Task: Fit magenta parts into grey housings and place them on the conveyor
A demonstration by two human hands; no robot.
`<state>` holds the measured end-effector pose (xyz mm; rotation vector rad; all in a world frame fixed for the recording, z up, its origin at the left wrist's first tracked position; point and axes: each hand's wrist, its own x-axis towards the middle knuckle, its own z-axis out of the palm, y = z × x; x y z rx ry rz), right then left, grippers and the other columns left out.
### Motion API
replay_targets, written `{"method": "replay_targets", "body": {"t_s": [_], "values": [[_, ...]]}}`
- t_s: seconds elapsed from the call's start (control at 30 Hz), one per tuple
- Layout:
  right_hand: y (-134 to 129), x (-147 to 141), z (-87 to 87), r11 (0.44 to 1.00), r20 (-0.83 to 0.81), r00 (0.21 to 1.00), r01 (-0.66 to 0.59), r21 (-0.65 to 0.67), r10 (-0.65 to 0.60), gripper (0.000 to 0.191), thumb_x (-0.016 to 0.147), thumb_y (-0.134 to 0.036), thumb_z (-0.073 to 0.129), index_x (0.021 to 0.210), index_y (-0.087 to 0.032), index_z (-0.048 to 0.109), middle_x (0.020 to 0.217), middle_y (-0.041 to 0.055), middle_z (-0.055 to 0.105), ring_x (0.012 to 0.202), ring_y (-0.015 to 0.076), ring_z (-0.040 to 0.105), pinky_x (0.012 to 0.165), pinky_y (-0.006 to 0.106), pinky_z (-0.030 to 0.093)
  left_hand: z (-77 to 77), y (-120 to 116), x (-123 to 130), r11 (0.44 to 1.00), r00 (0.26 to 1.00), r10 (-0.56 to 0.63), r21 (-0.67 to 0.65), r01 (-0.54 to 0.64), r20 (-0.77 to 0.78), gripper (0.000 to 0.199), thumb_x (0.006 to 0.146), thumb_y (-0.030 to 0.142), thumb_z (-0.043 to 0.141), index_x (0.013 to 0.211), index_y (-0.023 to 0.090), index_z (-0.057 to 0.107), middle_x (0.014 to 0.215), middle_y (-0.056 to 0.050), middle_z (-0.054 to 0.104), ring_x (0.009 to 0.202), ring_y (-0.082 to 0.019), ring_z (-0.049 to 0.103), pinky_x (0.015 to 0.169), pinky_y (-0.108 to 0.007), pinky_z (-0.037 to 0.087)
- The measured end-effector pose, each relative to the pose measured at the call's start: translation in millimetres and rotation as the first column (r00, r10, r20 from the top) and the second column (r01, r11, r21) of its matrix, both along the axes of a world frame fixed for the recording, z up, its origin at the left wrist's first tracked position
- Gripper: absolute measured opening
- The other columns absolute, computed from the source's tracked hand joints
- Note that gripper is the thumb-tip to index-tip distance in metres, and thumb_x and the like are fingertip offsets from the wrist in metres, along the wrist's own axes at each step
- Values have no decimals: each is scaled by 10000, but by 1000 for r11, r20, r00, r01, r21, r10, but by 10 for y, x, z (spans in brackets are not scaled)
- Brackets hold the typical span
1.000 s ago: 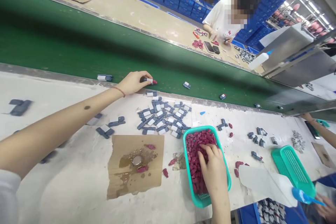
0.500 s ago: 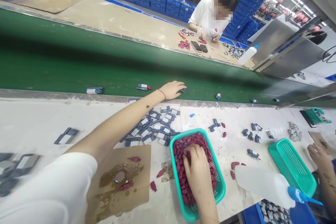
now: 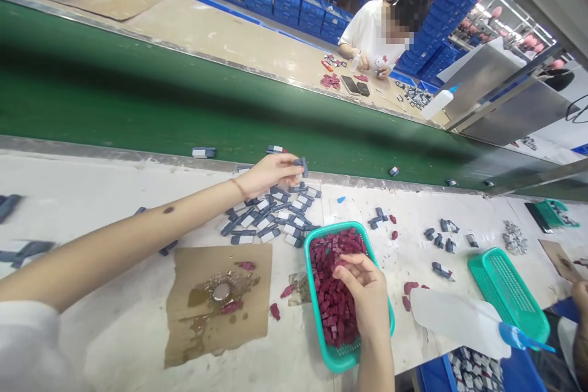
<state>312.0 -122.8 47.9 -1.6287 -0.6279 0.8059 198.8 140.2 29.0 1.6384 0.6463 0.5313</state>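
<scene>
**Dark block (image 3: 301, 165) in the left hand (image 3: 285, 170), right hand (image 3: 367, 285) over a basket (image 3: 314, 315) of red pieces (image 3: 339, 318)**

In the head view, the left hand reaches to the bench's (image 3: 124, 324) far edge, where the green belt (image 3: 138, 92) runs. Its thumb and fingers are closed on one dark block, held tilted above the far end of a pile of similar blocks (image 3: 282, 215) with pale faces. More blocks lie on the belt, along its near edge.

The right hand is inside the basket's rim, thumb and fingertips drawn close together. A red piece seems to sit between them, but with so many behind I cannot tell for sure. The basket stands toward the bench's near edge; left of it lies a stained sheet of cardboard (image 3: 248, 326) bearing a round disc (image 3: 221, 292) and two red pieces. Right of it a white bottle (image 3: 454, 318) with a blue nozzle lies near that same edge.

The block looks light and stiff, likely hard plastic; its long sides should give the surest hold, leaving the pale face free. The red pieces look small, light and perhaps a little brittle, best pinched singly by their sides. Any wet from the cardboard could make them slippery.
</scene>
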Motion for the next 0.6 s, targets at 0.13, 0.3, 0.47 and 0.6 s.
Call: {"method": "replay_targets", "body": {"t_s": [0.13,0.3,0.47,0.6], "values": [[56,-203,47,997,-124,991,-32,77,41,222,688,-335,771,685,-188,605,589,-25,612,487,108,549,481,216,465,103,-398,-805,936,996,89,-340,-88,-13,404,699,481,735,877,144,602,723,-62,701,646,-175,667,645,-304,561],[206,-635,91,984,-43,983,-178,-3,177,247,755,-376,719,699,-188,569,533,-38,565,438,96,477,416,192,370,83,-857,-1512,886,987,140,-435,-162,-82,346,609,422,816,773,165,652,703,-35,709,661,-184,650,657,-290,547],[406,-1039,-13,889,269,848,-421,-180,456,213,879,-329,564,720,-189,593,635,0,620,583,142,568,530,228,420,-89,-1158,-1857,820,979,196,-539,-193,-54,347,637,396,799,855,183,635,794,-40,719,726,-204,674,725,-324,550],[528,-1274,-168,771,494,604,-573,-277,626,224,931,-225,444,745,-208,569,674,9,623,621,158,575,562,244,420,-245,-1252,-1948,784,962,275,-581,-220,6,343,633,368,808,840,181,609,916,-64,717,861,-226,677,816,-350,539]]}}
